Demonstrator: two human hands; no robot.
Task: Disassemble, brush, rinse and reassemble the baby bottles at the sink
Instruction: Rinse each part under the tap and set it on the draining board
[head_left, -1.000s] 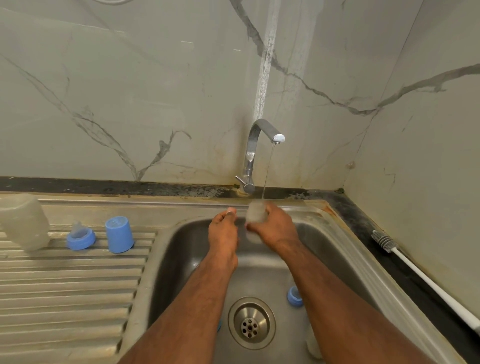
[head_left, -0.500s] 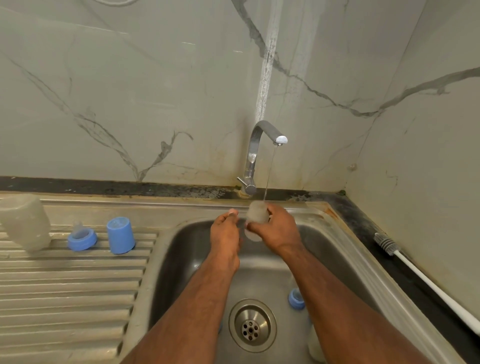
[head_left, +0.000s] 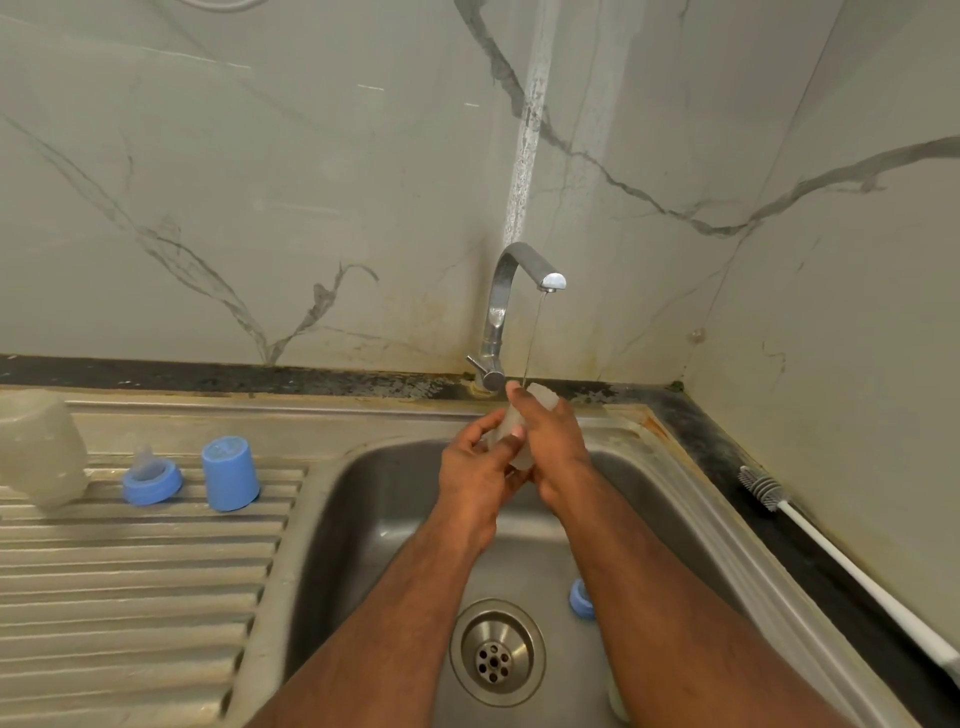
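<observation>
Far left on the ribbed drainboard (head_left: 135, 561): a clear bottle (head_left: 39, 447) standing mouth-down, slightly tilted. Just right of it a blue ring with teat (head_left: 151, 479), teat up, then a blue cap (head_left: 230, 473) upright, apart from the ring.

Over the sink (head_left: 358, 499): left hand (head_left: 475, 467), fingers curled, grip touching the lower side of a second clear bottle (head_left: 524, 421). Right hand (head_left: 550, 441) wraps that bottle from the right, grip closed round its body. Bottle long axis near upright, upper end leaning away toward the tap (head_left: 506, 306); a thin stream meets its top.

In the basin, right of the drain (head_left: 497, 652), a blue ring (head_left: 581, 598), partly hidden by the right forearm.

Far right on the bench: a brush (head_left: 810, 535), bristles pointing toward the back wall.
</observation>
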